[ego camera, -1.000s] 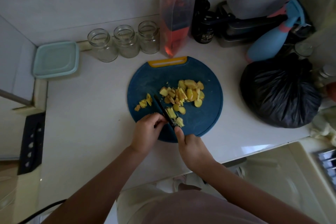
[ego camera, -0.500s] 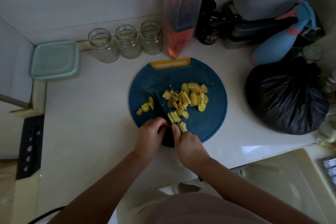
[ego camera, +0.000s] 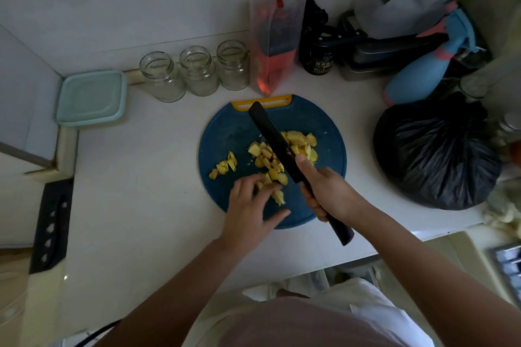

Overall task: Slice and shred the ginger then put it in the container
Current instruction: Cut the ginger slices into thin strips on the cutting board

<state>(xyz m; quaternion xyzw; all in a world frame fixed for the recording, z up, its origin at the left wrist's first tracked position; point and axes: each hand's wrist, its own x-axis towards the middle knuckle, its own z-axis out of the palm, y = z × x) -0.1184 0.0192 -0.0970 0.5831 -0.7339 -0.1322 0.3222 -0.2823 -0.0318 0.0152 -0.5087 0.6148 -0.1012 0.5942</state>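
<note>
Yellow ginger slices (ego camera: 300, 141) lie heaped on a round blue cutting board (ego camera: 225, 132) with a yellow handle. A smaller heap of cut ginger (ego camera: 224, 165) sits at the board's left. My right hand (ego camera: 328, 191) grips the handle of a black knife (ego camera: 267, 129), its blade raised flat over the big heap and pointing to the far left. My left hand (ego camera: 248, 207) rests on the board's near edge, its fingertips touching a few ginger pieces (ego camera: 277, 197). A lidded pale green container (ego camera: 90, 97) stands at the far left.
Three open glass jars (ego camera: 194, 72) line the wall behind the board. A red pouch (ego camera: 272, 59), dark bottle (ego camera: 317, 56), blue spray bottle (ego camera: 417, 76) and black plastic bag (ego camera: 435, 152) crowd the right side. The counter edge runs just below my hands.
My right hand has lifted the knife and swung it right, over the big heap. My left hand has spread its fingers over the near pieces. The view has shifted slightly.
</note>
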